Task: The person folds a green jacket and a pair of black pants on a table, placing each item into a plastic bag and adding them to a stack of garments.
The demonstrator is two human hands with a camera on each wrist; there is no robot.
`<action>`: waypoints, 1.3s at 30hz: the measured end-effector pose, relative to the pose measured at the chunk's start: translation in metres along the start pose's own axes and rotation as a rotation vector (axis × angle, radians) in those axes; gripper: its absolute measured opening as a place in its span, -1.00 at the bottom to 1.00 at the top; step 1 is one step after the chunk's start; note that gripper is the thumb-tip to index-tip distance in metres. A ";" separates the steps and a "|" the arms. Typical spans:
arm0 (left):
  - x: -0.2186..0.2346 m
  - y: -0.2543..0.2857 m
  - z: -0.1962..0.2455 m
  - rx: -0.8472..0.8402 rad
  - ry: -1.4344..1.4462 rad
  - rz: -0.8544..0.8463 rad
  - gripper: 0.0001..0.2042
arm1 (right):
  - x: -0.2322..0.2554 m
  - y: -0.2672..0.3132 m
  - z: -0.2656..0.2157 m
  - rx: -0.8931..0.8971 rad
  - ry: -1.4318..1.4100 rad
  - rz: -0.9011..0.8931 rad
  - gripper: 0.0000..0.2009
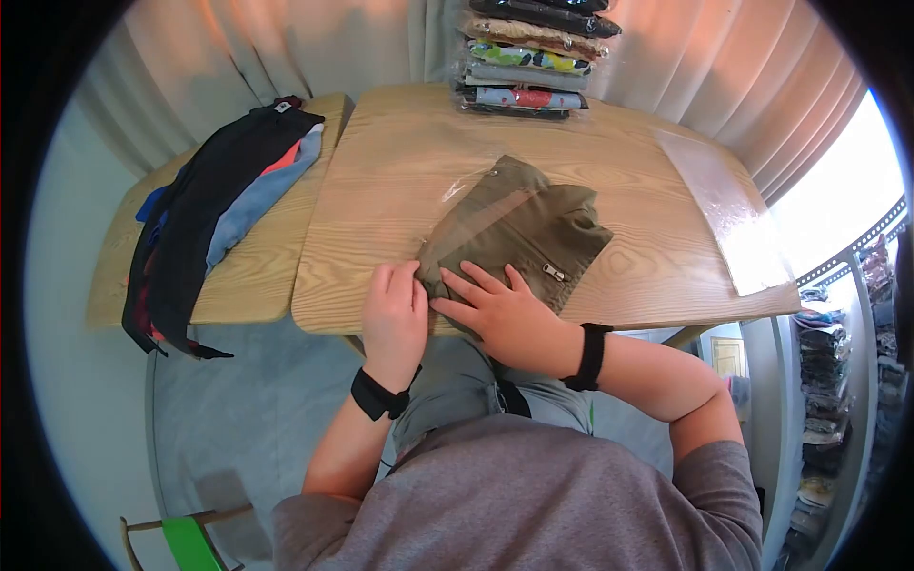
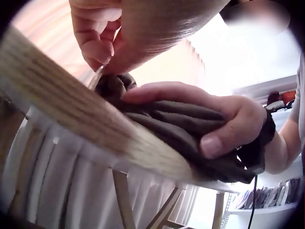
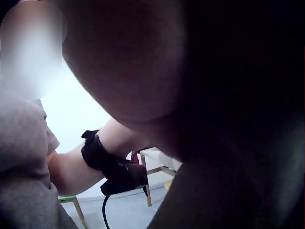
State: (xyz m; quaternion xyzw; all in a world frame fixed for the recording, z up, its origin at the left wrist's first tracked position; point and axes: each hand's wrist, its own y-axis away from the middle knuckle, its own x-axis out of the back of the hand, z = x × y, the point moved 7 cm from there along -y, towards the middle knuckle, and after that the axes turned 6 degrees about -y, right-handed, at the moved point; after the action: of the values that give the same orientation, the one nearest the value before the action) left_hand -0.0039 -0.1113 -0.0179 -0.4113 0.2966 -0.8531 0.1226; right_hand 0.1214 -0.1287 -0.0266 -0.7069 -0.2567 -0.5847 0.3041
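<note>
An olive-green garment (image 1: 543, 224) with a small zipper lies at the table's front edge, clear plastic over part of its left side. My left hand (image 1: 395, 319) pinches the edge of the plastic at the garment's left corner; in the left wrist view, thumb and finger of the left hand (image 2: 102, 38) meet at a thin clear edge. Spread across the lower part of the garment, my right hand (image 1: 509, 319) presses it with straight fingers. The left wrist view shows the right hand (image 2: 228, 117) over the dark folds. In the right wrist view the garment is too dark to make out.
Wrapped garments (image 1: 528, 71) are stacked at the table's back. A clear plastic bag (image 1: 728, 214) lies on the right side. Black and blue clothes (image 1: 205, 205) lie on a second table at the left. Shelves (image 1: 824, 400) of packed items stand at the right, a green-banded chair (image 1: 186, 542) at lower left.
</note>
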 end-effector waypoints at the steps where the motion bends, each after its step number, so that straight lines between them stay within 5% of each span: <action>1: -0.002 0.001 -0.001 0.000 -0.003 -0.002 -0.80 | -0.002 -0.004 -0.001 0.001 -0.003 0.002 -0.43; 10: -0.007 -0.001 0.000 -0.117 -0.078 0.046 -0.76 | -0.006 -0.026 0.013 -0.095 -0.048 -0.049 -0.45; 19: -0.005 -0.011 -0.011 0.031 0.071 0.091 -0.79 | 0.023 -0.025 0.028 -0.058 -0.527 -0.004 -0.44; 25: -0.012 -0.006 -0.014 0.022 0.042 0.114 -0.84 | 0.011 -0.036 0.024 0.015 -0.068 -0.037 -0.44; 32: -0.020 -0.001 -0.015 -0.019 -0.001 0.110 -0.82 | 0.003 -0.056 0.031 -0.105 0.037 -0.214 -0.41; 35: -0.020 -0.002 -0.022 0.030 0.045 0.084 -0.81 | 0.015 -0.044 0.038 -0.095 -0.078 -0.174 -0.43; 37: -0.023 -0.001 -0.026 0.073 0.083 0.071 -0.80 | 0.031 -0.013 0.071 -0.421 -0.794 -0.042 -0.50; 39: -0.020 0.001 -0.024 0.032 0.052 0.101 -0.78 | 0.040 0.033 0.111 -0.601 -1.182 0.427 -0.37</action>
State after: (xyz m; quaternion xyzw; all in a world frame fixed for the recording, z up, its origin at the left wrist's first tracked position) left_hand -0.0095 -0.0930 -0.0426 -0.3717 0.3063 -0.8608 0.1641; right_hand 0.2272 -0.0696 -0.0057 -0.9952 -0.0617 -0.0748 0.0130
